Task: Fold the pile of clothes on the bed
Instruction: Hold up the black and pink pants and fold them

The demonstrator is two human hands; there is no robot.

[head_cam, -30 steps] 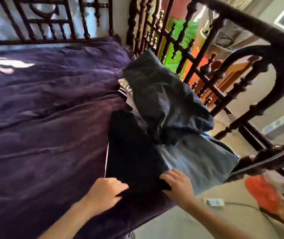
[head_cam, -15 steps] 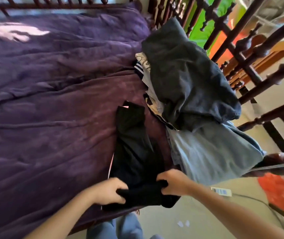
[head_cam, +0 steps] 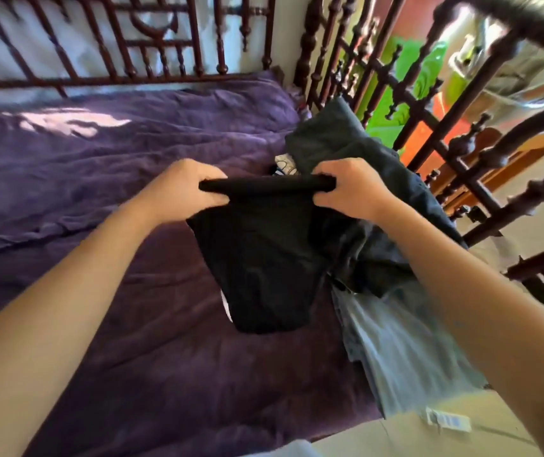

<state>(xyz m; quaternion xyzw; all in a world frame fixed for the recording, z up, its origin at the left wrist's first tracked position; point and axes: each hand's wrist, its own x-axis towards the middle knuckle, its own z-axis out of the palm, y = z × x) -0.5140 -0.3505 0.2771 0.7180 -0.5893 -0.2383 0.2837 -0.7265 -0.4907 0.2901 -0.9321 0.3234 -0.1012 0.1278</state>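
Note:
A black garment (head_cam: 264, 258) hangs in the air above the purple bed (head_cam: 115, 324), folded over on itself. My left hand (head_cam: 188, 189) grips its top edge at the left end, and my right hand (head_cam: 349, 189) grips the same edge at the right end. Its lower part droops onto the bedcover. To the right lies the pile of clothes: a dark grey garment (head_cam: 363, 245) on top, a light blue denim piece (head_cam: 402, 354) under it near the bed's edge, and a white patterned item (head_cam: 285, 164) peeking out behind.
A dark wooden lattice headboard (head_cam: 132, 44) runs along the back. A turned-wood side rail (head_cam: 462, 133) stands at the right, close to the pile. Beyond it are green and orange objects (head_cam: 405, 90). A small label (head_cam: 448, 422) lies on the pale floor.
Both hands gripped the black garment's near end and lifted it off the bed, carrying it up and away from me. The view tilted up toward the headboard.

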